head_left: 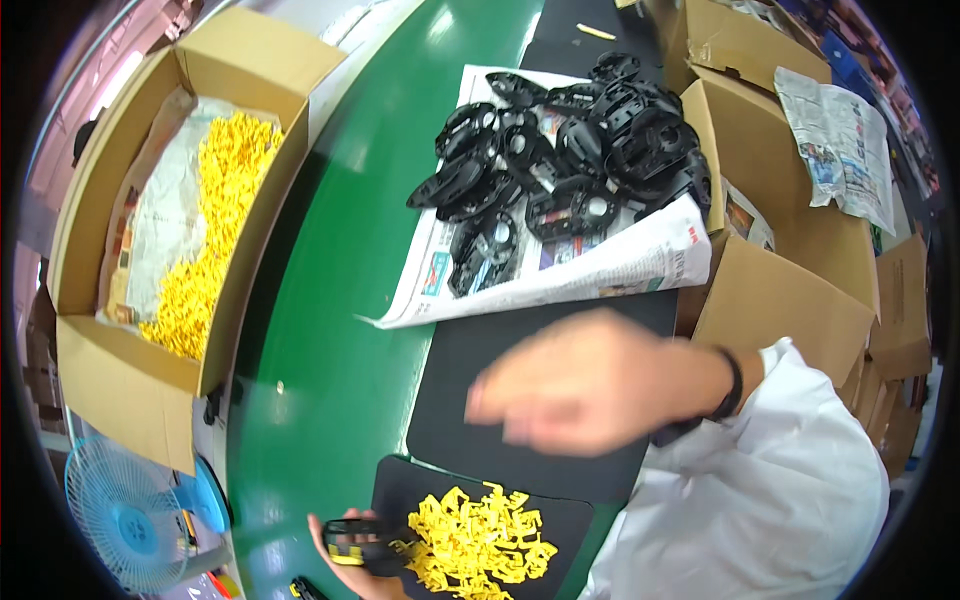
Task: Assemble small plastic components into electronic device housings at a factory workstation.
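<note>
Low in the view, my left hand [338,568] grips a black plastic shell part [370,543] that shows a yellow piece on its side. Right beside it lies a pile of small yellow plastic clips [478,545] on a black mat [565,520]. My right hand [590,385] is over a second black mat [460,390], between the clips and the newspaper; motion smears its fingers, so I cannot make out whether it holds anything. Beyond it, a heap of black plastic shells [560,150] rests on the newspaper [600,275].
On the left stands a cardboard box [90,240] with many yellow clips inside, near a blue fan [130,525]. Open cardboard boxes [800,210] line the right side. A green work surface [320,350] runs between. Another black and yellow part [305,588] lies at the lower edge.
</note>
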### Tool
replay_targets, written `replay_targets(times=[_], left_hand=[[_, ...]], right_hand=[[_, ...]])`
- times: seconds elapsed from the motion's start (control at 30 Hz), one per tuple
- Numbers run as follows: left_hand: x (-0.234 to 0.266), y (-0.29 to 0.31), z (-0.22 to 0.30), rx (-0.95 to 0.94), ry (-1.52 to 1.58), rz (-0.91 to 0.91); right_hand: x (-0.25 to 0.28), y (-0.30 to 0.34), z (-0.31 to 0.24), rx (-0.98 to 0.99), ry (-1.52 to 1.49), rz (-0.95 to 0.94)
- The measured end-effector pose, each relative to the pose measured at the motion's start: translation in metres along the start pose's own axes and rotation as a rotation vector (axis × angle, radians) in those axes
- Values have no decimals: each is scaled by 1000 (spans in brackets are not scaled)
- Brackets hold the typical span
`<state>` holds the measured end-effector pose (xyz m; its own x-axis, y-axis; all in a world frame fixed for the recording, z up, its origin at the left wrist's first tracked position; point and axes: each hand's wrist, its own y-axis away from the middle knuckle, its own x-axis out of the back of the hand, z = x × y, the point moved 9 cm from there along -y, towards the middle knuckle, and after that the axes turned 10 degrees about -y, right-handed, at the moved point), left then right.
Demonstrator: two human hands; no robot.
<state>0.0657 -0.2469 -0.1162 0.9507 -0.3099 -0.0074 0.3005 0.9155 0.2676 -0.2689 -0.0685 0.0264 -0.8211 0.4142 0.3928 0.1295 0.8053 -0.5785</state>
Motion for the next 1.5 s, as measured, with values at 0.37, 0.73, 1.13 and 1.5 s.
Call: replay_targets(times=[0.37, 0.73, 1.13, 1.5], left_hand=[[85, -17, 6, -4, -528, 478], [73, 26, 43, -413, -844, 504], [74, 81, 73, -581, -894, 504], [58, 94, 87, -600, -918, 508]], right_hand=[[188, 71, 88, -518, 1167, 222], [83, 70, 75, -439, 624, -88], [99, 57, 32, -338, 268, 111], [66, 85, 45, -440, 162, -103]])
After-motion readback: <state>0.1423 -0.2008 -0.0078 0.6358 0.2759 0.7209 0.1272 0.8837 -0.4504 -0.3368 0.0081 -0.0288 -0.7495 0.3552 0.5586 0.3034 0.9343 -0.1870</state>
